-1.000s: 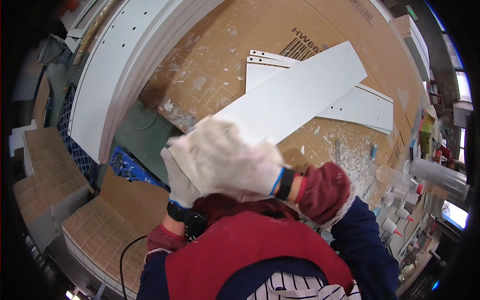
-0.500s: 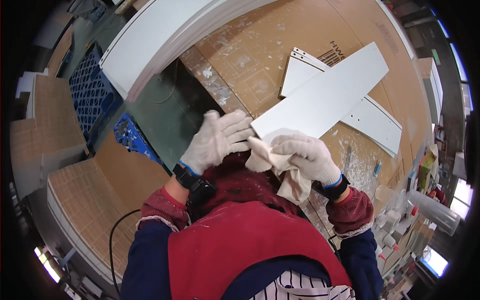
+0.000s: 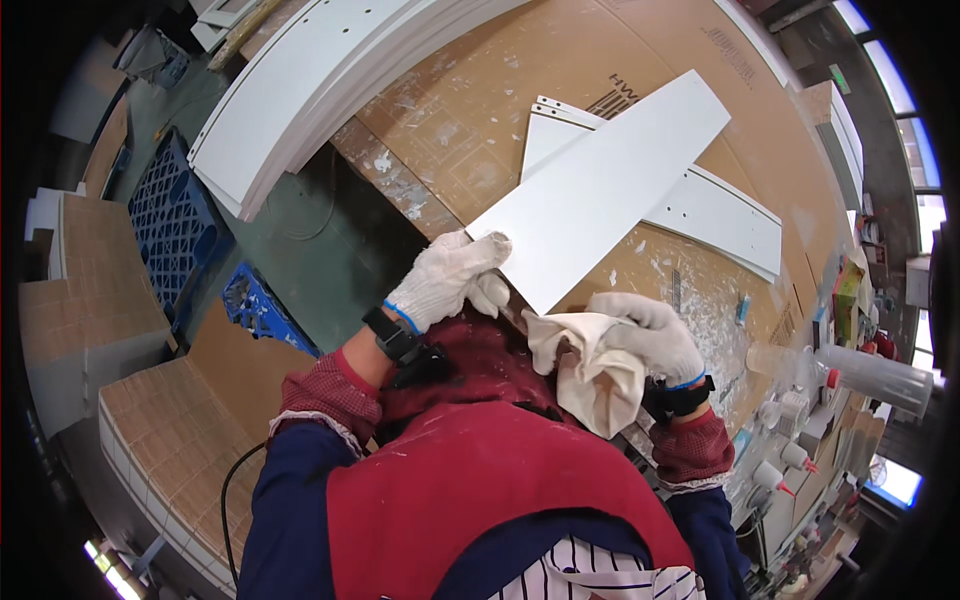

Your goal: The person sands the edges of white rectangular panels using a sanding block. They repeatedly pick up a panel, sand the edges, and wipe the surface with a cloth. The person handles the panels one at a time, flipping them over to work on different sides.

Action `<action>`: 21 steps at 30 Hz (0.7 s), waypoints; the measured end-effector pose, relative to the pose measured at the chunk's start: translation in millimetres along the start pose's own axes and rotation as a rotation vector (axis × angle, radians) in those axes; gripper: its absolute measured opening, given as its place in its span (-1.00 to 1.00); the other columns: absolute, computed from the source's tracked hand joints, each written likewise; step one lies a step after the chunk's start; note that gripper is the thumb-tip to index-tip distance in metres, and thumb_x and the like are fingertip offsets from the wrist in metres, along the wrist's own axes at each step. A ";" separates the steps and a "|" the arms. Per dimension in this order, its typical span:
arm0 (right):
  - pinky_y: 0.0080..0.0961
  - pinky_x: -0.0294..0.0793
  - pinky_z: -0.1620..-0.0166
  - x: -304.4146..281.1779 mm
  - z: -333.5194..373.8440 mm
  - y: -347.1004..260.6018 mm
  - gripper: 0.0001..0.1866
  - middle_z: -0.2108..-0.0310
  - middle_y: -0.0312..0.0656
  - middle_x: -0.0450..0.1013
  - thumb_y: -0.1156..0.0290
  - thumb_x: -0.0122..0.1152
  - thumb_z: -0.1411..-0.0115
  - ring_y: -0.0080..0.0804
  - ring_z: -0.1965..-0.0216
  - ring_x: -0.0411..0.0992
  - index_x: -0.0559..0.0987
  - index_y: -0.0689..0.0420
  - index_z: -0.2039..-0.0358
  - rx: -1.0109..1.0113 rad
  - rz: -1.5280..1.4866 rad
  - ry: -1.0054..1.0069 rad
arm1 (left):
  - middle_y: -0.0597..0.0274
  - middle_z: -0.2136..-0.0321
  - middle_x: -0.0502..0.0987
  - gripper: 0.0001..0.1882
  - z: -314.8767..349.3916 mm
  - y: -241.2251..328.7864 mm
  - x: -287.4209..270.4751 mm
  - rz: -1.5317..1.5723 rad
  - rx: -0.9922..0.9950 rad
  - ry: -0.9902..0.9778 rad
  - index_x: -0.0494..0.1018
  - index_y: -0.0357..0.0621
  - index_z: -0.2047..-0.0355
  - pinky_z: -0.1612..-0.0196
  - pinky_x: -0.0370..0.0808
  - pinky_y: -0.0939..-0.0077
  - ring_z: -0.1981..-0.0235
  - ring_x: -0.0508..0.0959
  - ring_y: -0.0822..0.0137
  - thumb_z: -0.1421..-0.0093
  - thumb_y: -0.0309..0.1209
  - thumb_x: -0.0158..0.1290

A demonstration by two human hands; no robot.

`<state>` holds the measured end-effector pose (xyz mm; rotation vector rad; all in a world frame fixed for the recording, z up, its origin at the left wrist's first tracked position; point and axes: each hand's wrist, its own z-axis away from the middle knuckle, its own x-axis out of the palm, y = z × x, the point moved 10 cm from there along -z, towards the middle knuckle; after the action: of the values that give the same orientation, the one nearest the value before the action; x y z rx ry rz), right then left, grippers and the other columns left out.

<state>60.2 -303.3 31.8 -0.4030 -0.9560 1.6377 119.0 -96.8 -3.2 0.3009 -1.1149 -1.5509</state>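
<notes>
Near end of white panel [image 3: 600, 190] behind cloth [image 3: 590, 365].

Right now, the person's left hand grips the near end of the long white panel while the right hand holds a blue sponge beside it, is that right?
Not quite. The head view shows the right hand holding a cream-coloured cloth, not a blue sponge. The rest stands: the gloved left hand grips the near end of the long white panel, which lies across another white panel on the cardboard-covered table.
</notes>
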 end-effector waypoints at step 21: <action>-0.52 0.54 0.09 -191.8 55.2 -82.0 -0.64 0.06 -0.10 0.45 0.43 0.04 -0.29 -0.41 0.12 0.47 0.41 0.27 -0.07 -0.765 -0.124 0.809 | 0.01 -0.24 0.20 -0.38 84.4 -8.8 -84.0 0.460 0.685 0.293 0.12 -0.14 -0.27 -0.15 0.39 0.04 -0.17 0.32 -0.11 -0.17 -0.54 -0.03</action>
<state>132.6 -499.4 85.4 -1.3690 -0.8990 0.7916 80.7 16.2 2.6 0.6544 -1.3367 -0.6632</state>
